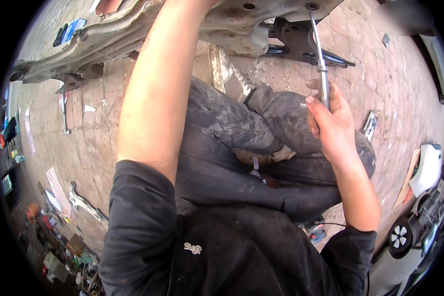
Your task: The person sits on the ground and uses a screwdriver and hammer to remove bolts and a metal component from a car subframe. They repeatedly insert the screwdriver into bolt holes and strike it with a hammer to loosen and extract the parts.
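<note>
The tool point(321, 63) is in the right hand point(334, 121), its handle pinched between thumb and curled fingers. Its long axis runs almost straight away from the person, tip leaning slightly left, up to a round hole point(312, 6) at the right end of the frame point(227, 19) (whether it touches, I cannot tell). The left hand is past the top edge, so I cannot tell its state.

The floor point(103, 148) is reddish brick, dusty and littered with crumbs, with a car point(392, 266) at lower right.

A black bracket point(293, 34) sits under the frame, behind the tool's shaft. The left forearm point(155, 93) hides part of the frame, and the bent legs point(227, 121) (trousers smeared pale) cover much of the floor. A hammer point(64, 113) lies to the left.
</note>
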Demonstrator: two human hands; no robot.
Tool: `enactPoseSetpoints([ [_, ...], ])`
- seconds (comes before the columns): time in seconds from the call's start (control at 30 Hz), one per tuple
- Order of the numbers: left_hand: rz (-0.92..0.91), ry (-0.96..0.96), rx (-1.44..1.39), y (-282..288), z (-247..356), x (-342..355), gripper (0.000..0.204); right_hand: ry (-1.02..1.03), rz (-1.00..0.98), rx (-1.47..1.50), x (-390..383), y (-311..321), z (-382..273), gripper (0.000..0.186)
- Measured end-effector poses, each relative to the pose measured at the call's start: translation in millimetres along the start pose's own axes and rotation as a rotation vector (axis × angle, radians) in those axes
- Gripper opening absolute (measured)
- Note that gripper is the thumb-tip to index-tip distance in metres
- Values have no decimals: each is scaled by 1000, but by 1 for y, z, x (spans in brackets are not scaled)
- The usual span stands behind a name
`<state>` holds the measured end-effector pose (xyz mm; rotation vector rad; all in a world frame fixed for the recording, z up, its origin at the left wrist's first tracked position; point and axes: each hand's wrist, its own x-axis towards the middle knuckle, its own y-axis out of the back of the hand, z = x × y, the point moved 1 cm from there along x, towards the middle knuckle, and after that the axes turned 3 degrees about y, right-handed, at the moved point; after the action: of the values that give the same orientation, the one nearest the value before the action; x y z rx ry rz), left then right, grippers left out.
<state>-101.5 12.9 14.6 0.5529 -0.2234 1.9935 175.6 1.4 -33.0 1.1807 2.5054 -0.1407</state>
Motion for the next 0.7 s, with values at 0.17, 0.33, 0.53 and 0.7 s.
enactPoseSetpoints([
  [0.17,-26,86,-19,2,-6,4,39,129,68,-198,-9,3,-18,47],
  [0.33,-28,-16,-57,0,-3,1,40,408,152,-514,-18,2,-24,53],
  [0.53,-25,32,-16,1,0,1,41,333,169,-535,-17,-3,-43,55],
  [0.7,-1,89,31,1,1,1,40,345,235,-455,-19,-7,-39,52],
])
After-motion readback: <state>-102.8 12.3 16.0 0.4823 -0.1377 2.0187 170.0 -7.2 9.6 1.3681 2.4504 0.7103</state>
